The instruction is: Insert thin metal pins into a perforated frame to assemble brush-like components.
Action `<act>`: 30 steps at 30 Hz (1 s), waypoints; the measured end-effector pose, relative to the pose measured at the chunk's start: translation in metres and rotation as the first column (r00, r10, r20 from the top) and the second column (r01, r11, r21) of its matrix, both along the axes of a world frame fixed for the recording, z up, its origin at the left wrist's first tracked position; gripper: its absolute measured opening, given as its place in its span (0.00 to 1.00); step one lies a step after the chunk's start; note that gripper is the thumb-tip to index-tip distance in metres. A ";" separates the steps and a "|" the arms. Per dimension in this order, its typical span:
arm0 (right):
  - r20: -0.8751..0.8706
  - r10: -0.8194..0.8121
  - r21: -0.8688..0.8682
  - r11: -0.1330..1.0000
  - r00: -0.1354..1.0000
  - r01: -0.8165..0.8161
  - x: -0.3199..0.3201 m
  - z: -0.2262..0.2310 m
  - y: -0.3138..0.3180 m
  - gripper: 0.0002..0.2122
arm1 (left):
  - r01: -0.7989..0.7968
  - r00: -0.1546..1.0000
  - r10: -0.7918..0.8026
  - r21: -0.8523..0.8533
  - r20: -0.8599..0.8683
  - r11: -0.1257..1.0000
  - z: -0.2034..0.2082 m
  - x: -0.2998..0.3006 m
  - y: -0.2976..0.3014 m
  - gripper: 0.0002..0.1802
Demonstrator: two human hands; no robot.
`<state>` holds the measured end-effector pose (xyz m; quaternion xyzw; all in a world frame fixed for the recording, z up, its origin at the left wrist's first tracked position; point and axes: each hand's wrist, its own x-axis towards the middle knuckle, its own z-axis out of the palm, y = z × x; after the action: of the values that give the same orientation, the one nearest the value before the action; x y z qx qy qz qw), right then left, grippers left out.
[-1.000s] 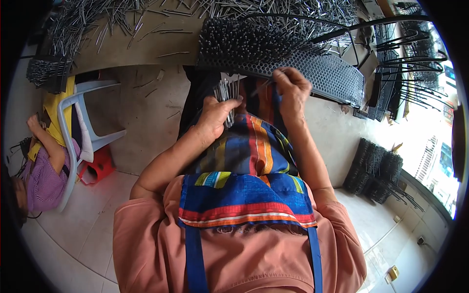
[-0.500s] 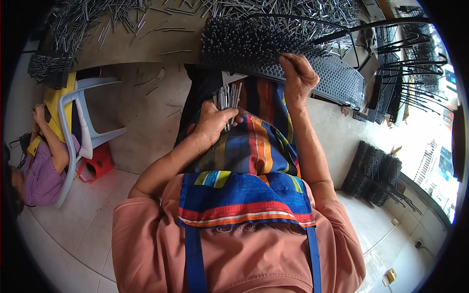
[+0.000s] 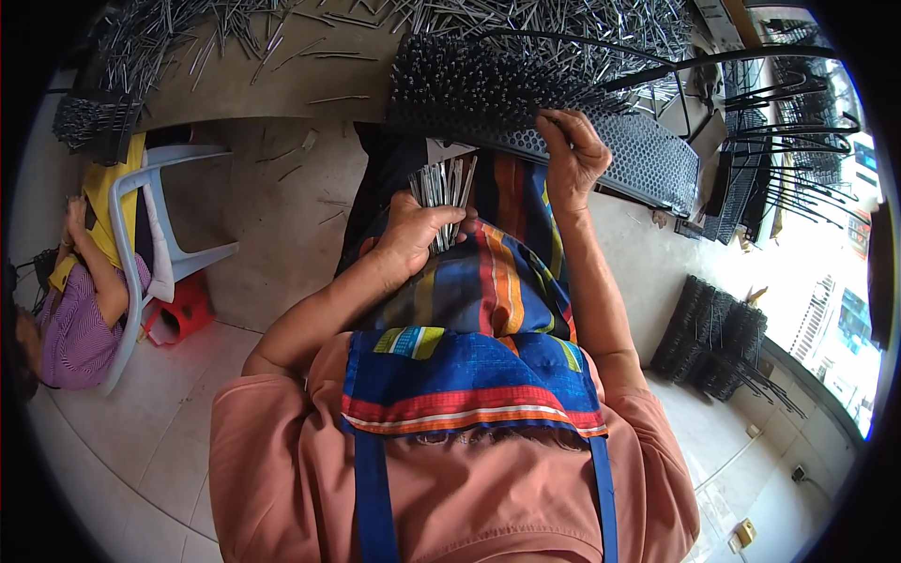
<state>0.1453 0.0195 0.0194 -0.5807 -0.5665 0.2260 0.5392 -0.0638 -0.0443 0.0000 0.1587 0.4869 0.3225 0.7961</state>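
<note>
Left hand [image 3: 418, 230] is gripping a fanned bundle of thin metal rods [image 3: 441, 188], fingers wrapping round the lower part, thumb pressing across the front; rod tops are pointing away from the body, and some lower ends are showing beneath the fist. The bundle is sitting above the lap, in front of the striped apron [image 3: 469, 389].

Right hand [image 3: 579, 159] is hanging over the near edge of a black perforated panel [image 3: 652, 155], thumb and index finger bunching together at the tips. Cannot tell whether a rod is sitting between them.

Panel is lying on the near side of the worktable [image 3: 319, 89]. Its left part is bristling with upright rods [image 3: 460, 80], densely packed; its right part is showing bare holes. A black bent bar [image 3: 751, 54] is reaching in from the right, above the panel. Loose rods [image 3: 563, 17] are lying in a tangled heap behind, with a few strays scattering leftward.

Far left: a small dark tray of rods [image 3: 94, 127] is resting by the table end. Below, a co-worker in a purple striped top [image 3: 84, 328] is sitting by a pale blue plastic chair [image 3: 122, 216]; a red container [image 3: 183, 310] is standing near.

Right: black hooked rods [image 3: 798, 136] are projecting beside the panel; dark bundles [image 3: 713, 333] are resting on the floor.
</note>
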 end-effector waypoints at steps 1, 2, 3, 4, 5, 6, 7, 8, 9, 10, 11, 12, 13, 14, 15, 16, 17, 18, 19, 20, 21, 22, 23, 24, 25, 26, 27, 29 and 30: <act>0.028 -0.003 -0.002 1.000 1.000 0.003 0.001 -0.003 -0.001 0.04 | -0.037 0.999 0.037 -0.001 0.008 0.999 0.001 0.001 0.000 0.08; 0.029 -0.004 -0.004 1.000 1.000 0.004 0.001 -0.007 -0.003 0.04 | -0.036 0.999 0.036 -0.003 0.009 0.999 0.001 0.002 0.001 0.08; 0.099 0.013 -0.012 1.000 0.995 -0.012 -0.001 -0.010 -0.004 0.05 | -0.053 0.999 0.053 -0.010 -0.010 0.999 0.001 0.003 0.002 0.08; 0.169 0.029 -0.022 0.999 0.985 -0.026 -0.003 -0.012 -0.004 0.05 | -0.070 0.997 0.069 -0.018 -0.028 0.997 0.000 0.003 0.003 0.08; 0.203 0.003 -0.014 1.000 0.979 -0.001 -0.005 -0.013 -0.005 0.06 | -0.069 0.997 0.068 -0.020 -0.028 0.997 -0.001 0.003 0.005 0.08; 0.201 0.005 -0.016 1.000 0.980 -0.001 -0.008 -0.009 -0.004 0.06 | -0.036 0.999 0.035 -0.030 -0.024 0.999 -0.003 0.001 0.005 0.09; 0.239 -0.026 -0.023 0.999 0.971 0.032 -0.010 -0.004 -0.004 0.06 | -0.003 1.000 0.002 -0.039 -0.019 0.999 -0.004 0.000 0.005 0.09; 0.277 -0.056 -0.028 0.997 0.959 0.066 -0.012 -0.001 -0.003 0.06 | -0.003 1.000 0.003 -0.041 -0.020 0.999 -0.004 -0.001 0.005 0.09; 0.278 -0.058 -0.028 0.997 0.959 0.068 -0.012 -0.001 -0.002 0.06 | -0.016 1.000 0.016 -0.067 -0.008 0.998 -0.004 0.000 0.006 0.09; 0.315 -0.058 -0.001 0.998 0.947 0.061 -0.011 -0.001 0.000 0.06 | -0.029 1.000 0.030 -0.093 0.005 0.995 -0.003 0.001 0.008 0.09; 0.352 -0.059 0.027 0.998 0.934 0.053 -0.010 -0.001 0.003 0.05 | -0.027 1.000 0.027 -0.092 0.007 0.995 -0.002 0.002 0.010 0.09; 0.354 -0.060 0.025 0.998 0.933 0.055 -0.009 0.000 0.005 0.05 | -0.031 0.999 0.034 -0.103 0.028 0.994 0.001 0.003 0.011 0.09; 0.427 -0.026 -0.027 0.999 0.904 0.042 -0.007 0.002 0.009 0.05 | -0.036 0.998 0.042 -0.114 0.050 0.993 0.002 0.003 0.012 0.09; 0.496 0.011 -0.079 0.996 0.868 0.032 -0.006 0.003 0.010 0.05 | -0.034 0.998 0.040 -0.114 0.051 0.993 0.003 0.003 0.011 0.09; 0.497 0.011 -0.076 0.997 0.868 0.031 -0.007 0.003 0.010 0.05 | -0.041 0.997 0.050 -0.133 0.064 0.990 0.003 0.002 0.013 0.09; 0.460 -0.008 -0.061 0.997 0.888 0.040 -0.008 0.003 0.008 0.05 | -0.049 0.995 0.061 -0.151 0.077 0.987 0.003 0.002 0.014 0.09; 0.421 -0.025 -0.046 0.998 0.907 0.049 -0.009 0.004 0.005 0.04 | -0.050 0.995 0.062 -0.147 0.077 0.988 0.003 0.002 0.015 0.09; 0.421 -0.025 -0.044 0.998 0.907 0.048 -0.010 0.004 0.001 0.04 | -0.036 0.994 0.050 -0.145 0.099 0.989 0.002 0.001 0.014 0.10; 0.363 -0.026 -0.087 0.994 0.931 0.061 -0.010 0.005 -0.005 0.03 | -0.022 0.992 0.039 -0.142 0.120 0.990 0.003 0.000 0.014 0.10; 0.303 -0.029 -0.129 0.989 0.953 0.071 -0.009 0.004 -0.011 0.03 | -0.024 0.992 0.041 -0.139 0.118 0.990 0.005 -0.001 0.014 0.10; -0.008 0.052 -0.307 0.950 0.999 -0.052 -0.013 0.005 -0.015 0.03 | -0.025 0.985 0.041 -0.096 0.169 0.995 0.008 0.001 0.013 0.10; -0.009 0.053 -0.305 0.951 0.999 -0.053 -0.016 0.007 -0.019 0.03 | -0.028 0.975 0.039 -0.051 0.219 0.998 0.010 0.002 0.013 0.11; -0.187 0.128 -0.518 0.829 0.974 -0.209 -0.021 0.011 -0.021 0.03 | -0.013 0.978 0.013 -0.001 0.208 1.000 0.011 0.001 0.014 0.11; -0.371 0.154 -0.665 0.644 0.916 -0.378 -0.028 0.016 -0.022 0.03 | -0.016 0.979 0.015 0.003 0.205 1.000 0.012 0.003 0.014 0.11; -0.424 0.167 -0.625 0.658 0.890 -0.421 -0.033 0.007 -0.026 0.03 | -0.044 0.983 0.040 0.014 0.181 0.999 0.014 0.005 0.014 0.11; -0.427 0.175 -0.620 0.657 0.887 -0.428 -0.034 0.006 -0.026 0.03 | -0.072 0.985 0.067 0.024 0.157 0.997 0.016 0.006 0.014 0.11; -0.526 0.115 -0.603 0.649 0.843 -0.464 -0.035 0.007 -0.025 0.03 | -0.120 0.980 0.116 0.014 0.162 0.993 0.020 0.003 0.014 0.12; -0.562 0.037 -0.608 0.658 0.826 -0.443 -0.041 0.012 -0.019 0.02 | -0.147 0.985 0.146 0.002 0.089 0.989 0.015 -0.011 0.013 0.11; -0.566 0.042 -0.606 0.656 0.824 -0.449 -0.046 0.016 -0.016 0.02 | -0.166 0.986 0.166 -0.015 0.018 0.986 0.010 -0.019 0.010 0.10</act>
<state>0.0988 0.0034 0.0356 -0.5776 -0.3464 0.6457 0.3597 -0.0825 -0.0345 0.0101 0.1092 0.4927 0.3860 0.7722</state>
